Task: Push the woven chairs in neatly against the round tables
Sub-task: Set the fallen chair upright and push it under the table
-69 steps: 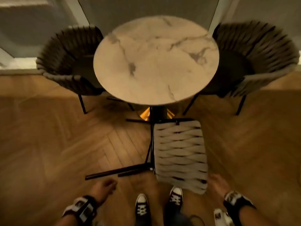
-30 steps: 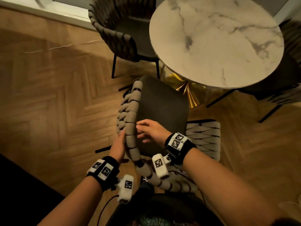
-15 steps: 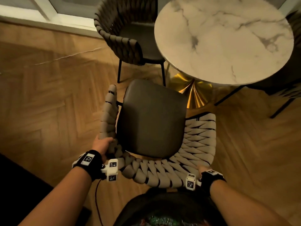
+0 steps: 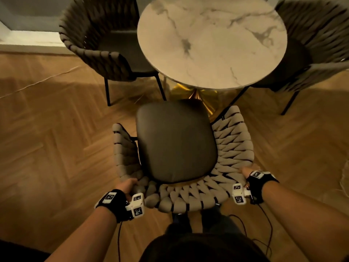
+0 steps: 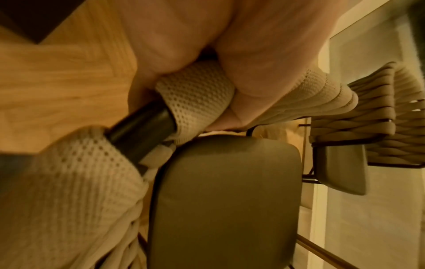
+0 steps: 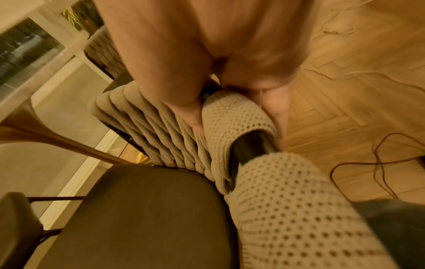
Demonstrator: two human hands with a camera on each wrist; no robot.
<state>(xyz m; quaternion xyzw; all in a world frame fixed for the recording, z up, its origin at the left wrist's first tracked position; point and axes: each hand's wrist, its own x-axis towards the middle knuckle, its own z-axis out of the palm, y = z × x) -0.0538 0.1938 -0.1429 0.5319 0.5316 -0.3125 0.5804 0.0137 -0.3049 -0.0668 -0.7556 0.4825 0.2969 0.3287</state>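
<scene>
The left hand (image 5: 207, 45) is wrapped round the chair (image 5: 195, 94) rim, fingers curled over a pale woven strap with the black frame tube (image 5: 142, 131) bare just beside it. Below lies the dark seat cushion (image 5: 225, 200). A second chair (image 5: 368, 131) stands beyond, over a herringbone wood floor (image 5: 64, 72).

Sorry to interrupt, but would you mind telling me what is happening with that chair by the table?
A person is standing behind a woven chair and gripping its curved back rail, with the left hand and the right hand at either end. The chair stands upright facing the round marble table, its dark seat cushion just short of the tabletop edge, so it is not yet pushed in. Two more woven chairs, one on the left and one on the right, already sit tucked against the table.
</scene>
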